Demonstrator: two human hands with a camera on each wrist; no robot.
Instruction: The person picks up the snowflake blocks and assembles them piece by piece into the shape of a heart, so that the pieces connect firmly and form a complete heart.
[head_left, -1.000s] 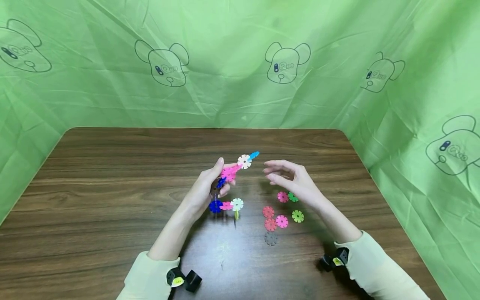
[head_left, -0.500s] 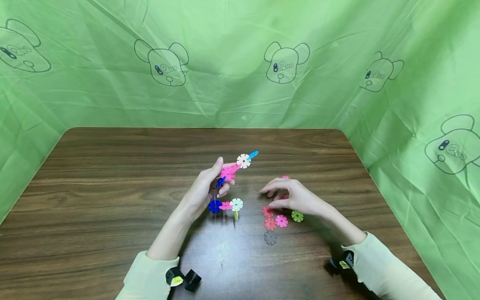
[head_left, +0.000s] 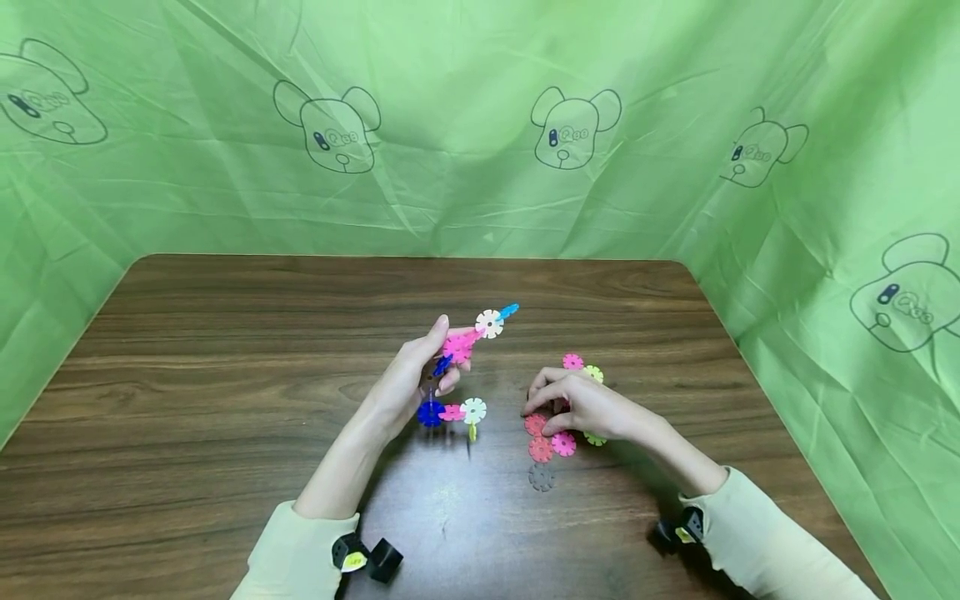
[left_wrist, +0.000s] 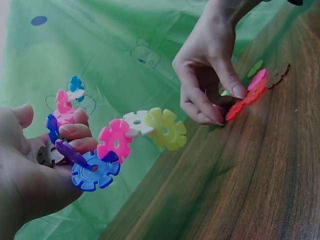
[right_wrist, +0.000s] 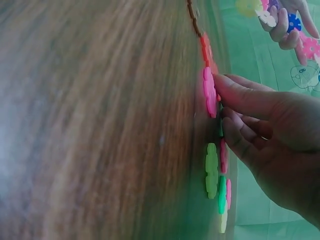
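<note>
On the left, the left hand (head_left: 407, 377) curls its fingers round the middle of a chain of notched discs (head_left: 457, 347), which runs from a yellow disc (head_left: 472, 432) nearer the person to a light blue disc (head_left: 509, 311) farther off. Next, on the wooden table (head_left: 225, 400), come two red discs (head_left: 541, 451), a brown disc (head_left: 542, 477) and a pink disc (head_left: 564, 443); over them the right hand (head_left: 583, 405) reaches down, fingers bent and thumb close to the red ones, though whether it pinches anything I cannot tell, with a yellow-green disc (head_left: 594, 372) partly hidden behind it
</note>
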